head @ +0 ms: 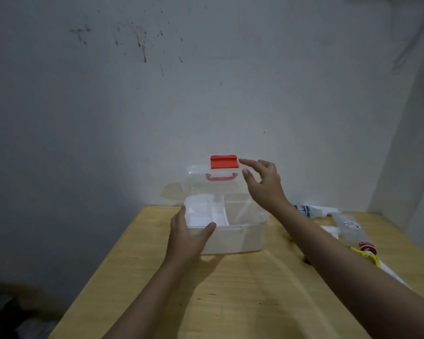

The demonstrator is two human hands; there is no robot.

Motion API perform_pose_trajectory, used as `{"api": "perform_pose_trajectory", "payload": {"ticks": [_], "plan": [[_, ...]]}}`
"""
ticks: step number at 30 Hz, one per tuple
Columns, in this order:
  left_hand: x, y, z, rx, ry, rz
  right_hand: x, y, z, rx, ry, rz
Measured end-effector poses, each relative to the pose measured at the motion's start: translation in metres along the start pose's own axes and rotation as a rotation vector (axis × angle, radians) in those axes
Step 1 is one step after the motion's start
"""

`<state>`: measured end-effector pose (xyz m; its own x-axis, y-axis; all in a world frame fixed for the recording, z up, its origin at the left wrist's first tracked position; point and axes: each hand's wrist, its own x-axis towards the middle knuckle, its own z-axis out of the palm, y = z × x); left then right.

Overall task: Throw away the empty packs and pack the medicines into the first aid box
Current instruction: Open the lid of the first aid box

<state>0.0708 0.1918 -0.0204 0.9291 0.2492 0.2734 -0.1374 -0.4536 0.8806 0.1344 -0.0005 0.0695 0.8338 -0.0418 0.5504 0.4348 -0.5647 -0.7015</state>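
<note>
1. Box first: the first aid box (pixel 230 237) stands on the wooden table (pixel 230 302), near its far edge by the wall. Its clear lid (pixel 214 183) is swung up and back, the red latch (pixel 223 162) at the top.
2. Inside, a white divided tray (pixel 203 212) shows; no medicine can be seen in it, so packing looks not yet begun.
3. The left hand (pixel 189 237) braces the box's front left corner, fingers around the side and thumb over the front rim.
4. The right hand (pixel 262 184) is at the raised lid's right edge, fingers loosely spread, forefinger tip just beside the latch. It holds nothing.
5. Medicines (pixel 348 227) lie in a loose row to the right of the box: a green-labelled bottle (pixel 304 210), a clear one with a red cap, and some yellow packaging.
6. Which packs are empty cannot be told, and no bin is in view. Judged from this, sorting, discarding and packing all remain.
</note>
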Motion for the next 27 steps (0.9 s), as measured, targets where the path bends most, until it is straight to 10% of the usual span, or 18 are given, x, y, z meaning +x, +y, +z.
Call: {"api": "perform_pose_trajectory", "payload": {"ticks": [27], "plan": [[-0.002,-0.015,0.01,-0.301,0.094,-0.011,0.017,0.053,-0.07,-0.355,-0.206,0.007]]}}
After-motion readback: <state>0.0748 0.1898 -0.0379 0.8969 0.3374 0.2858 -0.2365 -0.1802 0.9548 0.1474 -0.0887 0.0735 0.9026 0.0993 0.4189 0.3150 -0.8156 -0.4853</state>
